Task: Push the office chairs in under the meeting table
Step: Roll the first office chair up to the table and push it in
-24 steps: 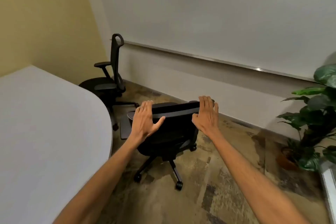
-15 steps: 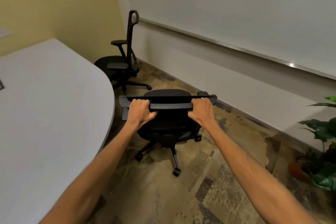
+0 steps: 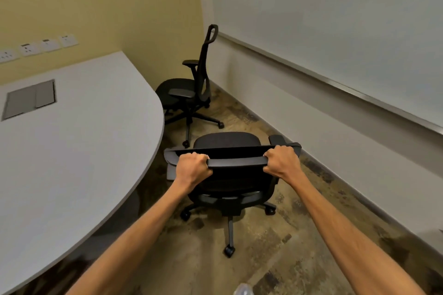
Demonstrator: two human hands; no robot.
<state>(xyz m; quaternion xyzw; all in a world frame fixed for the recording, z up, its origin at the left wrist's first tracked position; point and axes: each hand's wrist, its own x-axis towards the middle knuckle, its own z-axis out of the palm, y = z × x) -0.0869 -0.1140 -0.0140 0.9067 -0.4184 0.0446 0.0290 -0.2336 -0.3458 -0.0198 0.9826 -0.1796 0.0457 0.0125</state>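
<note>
A black office chair [image 3: 227,141] on castors stands in front of me, its back towards me, beside the curved edge of the white meeting table [image 3: 79,151]. My left hand [image 3: 193,170] is shut on the left part of the backrest's top rail. My right hand [image 3: 281,161] is shut on the right part of the same rail. A second black office chair [image 3: 189,91] with a tall backrest stands further off in the corner, its seat facing the table and partly tucked at the table's edge.
A white wall with a long whiteboard ledge [image 3: 335,84] runs along the right, close to the near chair. A yellow wall with power sockets [image 3: 36,48] lies beyond the table. A grey cable hatch [image 3: 31,100] is set into the table top. The floor is patterned carpet.
My hands went from open above the backrest to closed around its top rail. The view has shifted left, so the plant is out of sight and more of the table shows.
</note>
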